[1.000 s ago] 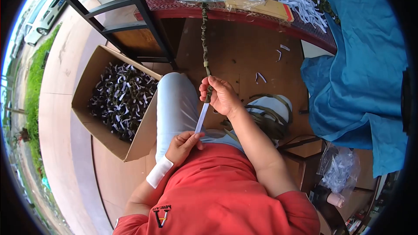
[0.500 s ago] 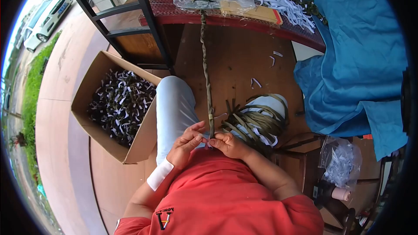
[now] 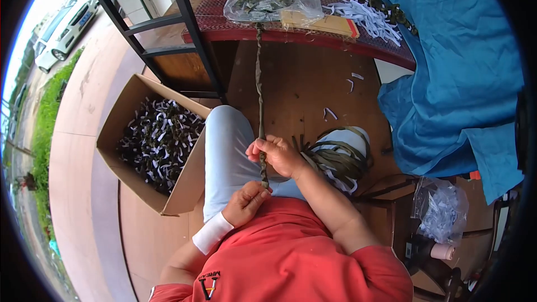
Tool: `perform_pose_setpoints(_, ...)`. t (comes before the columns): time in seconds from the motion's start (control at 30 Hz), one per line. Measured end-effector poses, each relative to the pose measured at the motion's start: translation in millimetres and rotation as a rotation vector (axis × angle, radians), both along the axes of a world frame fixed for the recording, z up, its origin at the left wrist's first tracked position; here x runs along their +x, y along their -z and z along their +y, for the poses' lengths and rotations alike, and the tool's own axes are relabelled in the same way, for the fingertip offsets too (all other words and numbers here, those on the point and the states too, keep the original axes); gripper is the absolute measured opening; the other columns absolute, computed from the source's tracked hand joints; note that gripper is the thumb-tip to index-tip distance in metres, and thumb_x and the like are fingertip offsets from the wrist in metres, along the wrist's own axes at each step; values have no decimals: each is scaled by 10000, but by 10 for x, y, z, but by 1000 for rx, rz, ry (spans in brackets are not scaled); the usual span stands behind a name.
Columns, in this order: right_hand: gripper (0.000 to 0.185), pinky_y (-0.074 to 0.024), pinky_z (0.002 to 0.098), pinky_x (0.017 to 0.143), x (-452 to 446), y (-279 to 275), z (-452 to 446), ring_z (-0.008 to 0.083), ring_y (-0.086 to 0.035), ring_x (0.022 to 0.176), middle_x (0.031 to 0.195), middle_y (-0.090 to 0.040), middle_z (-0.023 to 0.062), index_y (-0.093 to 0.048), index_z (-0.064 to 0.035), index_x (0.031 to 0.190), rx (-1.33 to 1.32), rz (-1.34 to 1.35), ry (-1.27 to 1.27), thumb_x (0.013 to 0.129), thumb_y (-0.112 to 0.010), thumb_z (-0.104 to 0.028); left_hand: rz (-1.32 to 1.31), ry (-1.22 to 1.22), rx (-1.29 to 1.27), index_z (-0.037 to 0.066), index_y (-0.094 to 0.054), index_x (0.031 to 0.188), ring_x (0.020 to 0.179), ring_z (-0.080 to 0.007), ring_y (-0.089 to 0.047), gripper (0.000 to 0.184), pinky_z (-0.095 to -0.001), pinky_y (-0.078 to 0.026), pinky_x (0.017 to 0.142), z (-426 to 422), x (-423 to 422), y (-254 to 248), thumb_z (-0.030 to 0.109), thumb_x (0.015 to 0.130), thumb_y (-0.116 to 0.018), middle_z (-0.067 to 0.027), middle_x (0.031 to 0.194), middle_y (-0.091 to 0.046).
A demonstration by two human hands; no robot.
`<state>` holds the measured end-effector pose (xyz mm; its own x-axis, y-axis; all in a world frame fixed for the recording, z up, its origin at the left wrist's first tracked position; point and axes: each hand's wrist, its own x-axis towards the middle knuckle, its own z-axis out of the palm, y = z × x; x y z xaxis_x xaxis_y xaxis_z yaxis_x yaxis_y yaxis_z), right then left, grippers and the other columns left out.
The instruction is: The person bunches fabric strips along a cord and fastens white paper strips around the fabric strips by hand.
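Note:
A twisted olive-green fabric strip (image 3: 259, 78) runs taut from the table edge down towards my lap. At its lower end, my left hand (image 3: 244, 204) is closed, pinching the strip close to my red shirt; a white band wraps that wrist. A little higher up, my right hand (image 3: 277, 155) has its fingers curled round the same strip. Between the hands the strip looks knotted or tightly coiled. On my right knee lies a bundle of loose olive-green strips (image 3: 335, 154), with some white ones among them.
Left of my leg stands a cardboard box (image 3: 182, 182) of dark pieces with white strips. On the red table (image 3: 224, 34) are a plastic bag (image 3: 268, 0), white strips (image 3: 366, 19) and a tan piece (image 3: 319, 24). Blue cloth (image 3: 447, 78) hangs at right; a black metal frame (image 3: 187, 22) stands left.
My right hand has moved up the strip, away from my left hand. The left hand has shifted slightly downward and its fingers have closed. Earlier both hands were together at the strip's lower end.

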<state>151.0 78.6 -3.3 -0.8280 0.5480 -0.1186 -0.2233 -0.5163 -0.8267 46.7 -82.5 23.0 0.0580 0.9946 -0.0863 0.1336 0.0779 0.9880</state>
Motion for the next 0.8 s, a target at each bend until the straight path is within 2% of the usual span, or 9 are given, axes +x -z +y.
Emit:
perform_pose_setpoints(0.07, 262, -464, 264, 750, 356, 77, -357, 121, -585, 790, 802, -632, 73, -598, 11, 859, 624, -235, -79, 932, -514, -226, -13, -159, -39, 29, -590, 905, 967, -210, -526, 122, -301, -409, 847, -112, -154, -21, 112, 919, -501, -90, 998, -580)
perform_pose_setpoints(0.1, 221, -469, 275, 731, 541, 79, -452, 118, -583, 776, 808, -632, 78, -593, -2, 869, 618, -393, -93, 926, -522, -203, 98, -195, 99, 36, -597, 903, 1044, -208, -492, 133, -299, -384, 892, -119, -242, -10, 134, 922, -510, -107, 1096, -564)
perform_pose_setpoints(0.2, 181, -466, 275, 738, 655, 57, -382, 125, -597, 806, 839, -640, 83, -596, -7, 886, 940, -418, -26, 915, -532, -173, -133, -216, 101, 28, -589, 884, 917, -164, -514, 150, -271, -404, 827, 371, -112, 41, 147, 927, -508, -98, 1038, -576)
perform_pose_setpoints(0.3, 197, -462, 266, 736, 715, 74, -333, 129, -596, 823, 862, -634, 77, -604, -13, 999, 794, -389, 1, 909, -546, -178, -607, -175, -184, 23, -599, 907, 791, -98, -510, 163, -251, -401, 794, 889, -40, -6, 143, 940, -492, -40, 946, -577)
perform_pose_setpoints(0.4, 239, -460, 257, 735, 781, -77, -110, 121, -583, 811, 872, -625, 57, -604, -14, 1017, 575, -262, 100, 916, -538, -220, -173, 27, 18, 22, -577, 879, 764, -83, -487, 161, -233, -411, 718, 612, 45, 51, 142, 942, -489, -18, 838, -548)
perform_pose_setpoints(0.57, 279, -457, 259, 734, 180, 10, 374, 102, -575, 797, 881, -628, 53, -599, -19, 928, -73, -100, 148, 930, -502, -281, -26, -38, -22, 24, -583, 883, 798, -150, -537, 121, -269, -440, 731, 361, 68, 125, 115, 918, -511, -66, 886, -557)
perform_pose_setpoints(0.7, 157, -438, 281, 655, 334, 130, 72, 141, -561, 703, 702, -561, 71, -550, -17, 815, 808, -324, 37, 904, -537, -146, 147, -168, 102, 42, -617, 880, 1018, -208, -525, 121, -303, -416, 845, 325, -136, 116, 123, 908, -531, -87, 999, -566)
perform_pose_setpoints(0.73, 244, -406, 318, 591, 442, 25, -59, 150, -531, 653, 648, -477, 109, -461, -20, 716, 862, -287, 91, 879, -582, -156, 114, -239, 76, 46, -625, 871, 1149, -235, -458, 148, -331, -386, 909, 348, -235, -5, 144, 917, -524, -100, 1057, -566)
perform_pose_setpoints(0.8, 254, -407, 320, 589, 558, 5, -62, 163, -539, 653, 646, -475, 108, -456, -18, 709, 946, -379, 113, 883, -579, -157, -89, -305, 81, 46, -615, 861, 1049, -172, -496, 179, -305, -399, 879, 714, -260, -4, 160, 935, -500, -64, 987, -577)
